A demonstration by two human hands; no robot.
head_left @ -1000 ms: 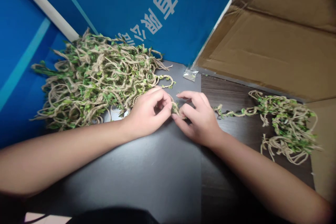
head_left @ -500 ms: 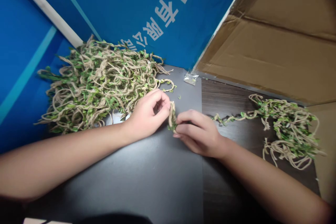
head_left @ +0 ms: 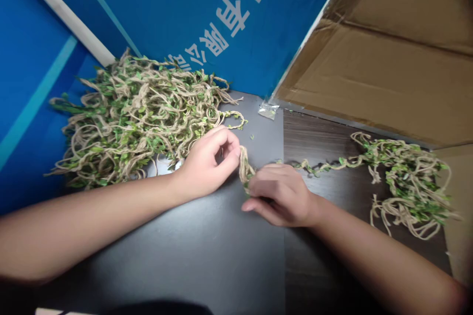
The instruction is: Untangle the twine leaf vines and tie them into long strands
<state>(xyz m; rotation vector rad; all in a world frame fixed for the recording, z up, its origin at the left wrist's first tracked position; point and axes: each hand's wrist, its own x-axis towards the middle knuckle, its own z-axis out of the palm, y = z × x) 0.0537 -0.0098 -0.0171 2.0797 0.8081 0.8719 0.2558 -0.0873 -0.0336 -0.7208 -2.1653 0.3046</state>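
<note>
A short folded bundle of leafy jute twine (head_left: 244, 167) stretches between my two hands, tan with small green leaves. My left hand (head_left: 212, 160) pinches its upper end between thumb and fingertips. At the lower end, my right hand (head_left: 279, 194) has its fingers curled round the bundle, which runs out of sight beneath them; the thumb sticks out to the left. Behind my left hand a large tangled heap of the same leafy twine (head_left: 144, 113) leans against the blue wall. A leafy strand (head_left: 328, 165) runs from near my right hand toward a smaller pile (head_left: 414, 182).
A grey sheet (head_left: 177, 246) lies under my hands, beside dark wood-grain surface (head_left: 314, 128) on the right. A cardboard panel (head_left: 399, 69) stands at the back right. A scrap of clear plastic (head_left: 268, 110) lies near its corner. The blue wall (head_left: 155, 5) bears white characters.
My right hand has turned and shifted slightly down, its fingers curling further over the twine bundle. The bundle now slants more to the right. My left hand keeps its pinch.
</note>
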